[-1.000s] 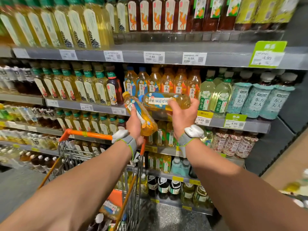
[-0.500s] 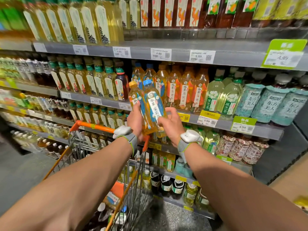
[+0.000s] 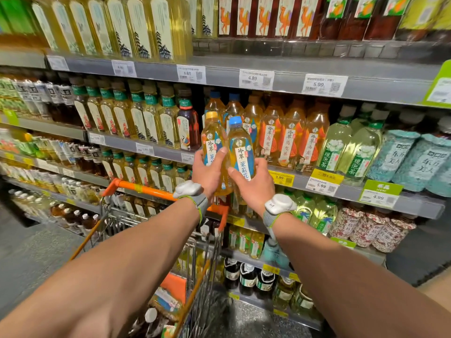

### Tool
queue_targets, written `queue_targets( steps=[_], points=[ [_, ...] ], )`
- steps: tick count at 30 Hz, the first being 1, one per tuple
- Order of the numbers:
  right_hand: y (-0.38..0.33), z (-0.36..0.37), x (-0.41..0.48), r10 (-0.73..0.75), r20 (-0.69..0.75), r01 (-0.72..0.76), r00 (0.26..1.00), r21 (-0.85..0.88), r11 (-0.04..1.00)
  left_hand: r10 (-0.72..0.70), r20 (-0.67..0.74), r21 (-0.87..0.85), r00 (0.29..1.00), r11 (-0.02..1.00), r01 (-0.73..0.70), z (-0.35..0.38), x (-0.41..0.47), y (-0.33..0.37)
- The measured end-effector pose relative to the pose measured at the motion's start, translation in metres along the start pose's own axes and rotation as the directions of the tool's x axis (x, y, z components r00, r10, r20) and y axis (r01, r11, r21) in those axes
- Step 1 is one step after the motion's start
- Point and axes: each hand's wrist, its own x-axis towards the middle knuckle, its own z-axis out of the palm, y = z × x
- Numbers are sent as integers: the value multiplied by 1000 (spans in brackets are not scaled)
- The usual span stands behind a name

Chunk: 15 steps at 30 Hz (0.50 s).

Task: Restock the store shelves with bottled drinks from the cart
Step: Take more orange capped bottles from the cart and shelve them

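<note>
Two upright bottles of golden tea with blue labels stand side by side in my hands, just in front of the middle shelf (image 3: 346, 185). My left hand (image 3: 208, 170) grips the yellow-capped bottle (image 3: 211, 137). My right hand (image 3: 253, 185) grips the blue-capped bottle (image 3: 240, 147) low on its body. Behind them, blue-capped bottles (image 3: 233, 107) of the same tea fill the shelf row, with orange-labelled ones (image 3: 290, 137) to their right. The cart (image 3: 156, 192), with an orange handle, sits below my arms and holds more bottles.
Shelves packed with bottled teas run above, below and to both sides. Pale green bottles (image 3: 361, 152) and teal-wrapped bottles (image 3: 402, 157) stand to the right. Price tags line the shelf edges. Grey floor (image 3: 29, 259) lies left of the cart.
The bottle in my right hand has turned from lying sideways to upright. Both bottles have come together and moved up close to the middle shelf.
</note>
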Motion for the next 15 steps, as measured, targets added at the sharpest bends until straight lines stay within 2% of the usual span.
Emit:
queue_targets(
  steps=[5,8,12,15],
  points=[
    [-9,18,14,40,-201,-30,979,51,998,157,18,159,987,975,-158,-8,30,6],
    [-16,29,24,39,-281,-19,959,73,997,168,48,191,985,966,-174,-19,53,9],
    [-19,35,33,-27,-305,45,952,51,998,160,106,182,981,967,-178,-29,74,10],
    [-21,40,40,-64,-300,75,952,26,997,211,90,172,973,959,-224,-32,78,15]
  ],
)
